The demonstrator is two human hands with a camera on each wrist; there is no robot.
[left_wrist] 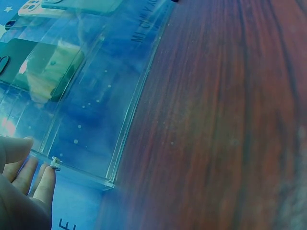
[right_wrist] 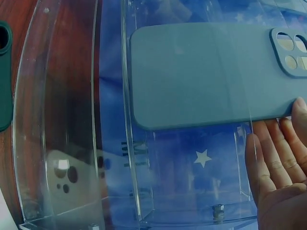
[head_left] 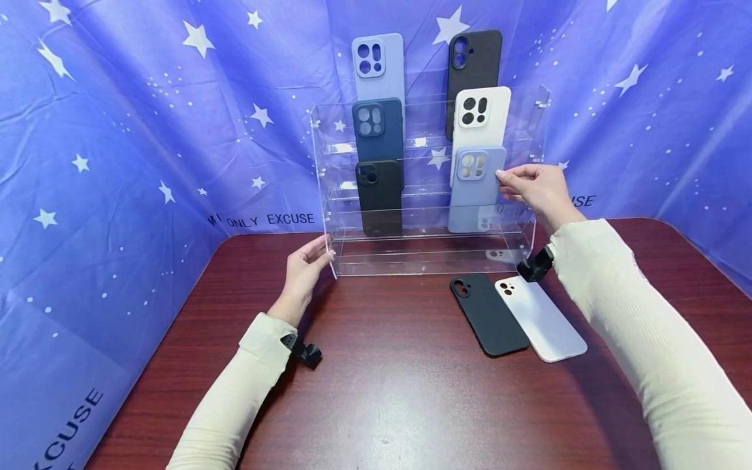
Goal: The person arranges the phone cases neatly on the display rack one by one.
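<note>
A clear acrylic display stand (head_left: 423, 266) with stepped shelves rises at the back of the table. My right hand (head_left: 537, 189) pinches the right edge of a light blue phone case (head_left: 477, 186), which stands upright on the stand's lower right, in front of a white case (head_left: 496, 117). In the right wrist view, the thumb (right_wrist: 300, 112) lies on that case's edge, below its camera cutouts. Down at the stand's left side panel, my left hand (head_left: 304, 271) grips the edge, the thumb in front and the fingers (left_wrist: 45, 184) along the outer face.
On the stand's left are a lavender case (head_left: 378, 88), a navy case (head_left: 378, 140) and a black case (head_left: 380, 202). Another black case (head_left: 474, 72) stands at the top right. A black case (head_left: 490, 320) and a white case (head_left: 543, 320) lie on the table before the stand.
</note>
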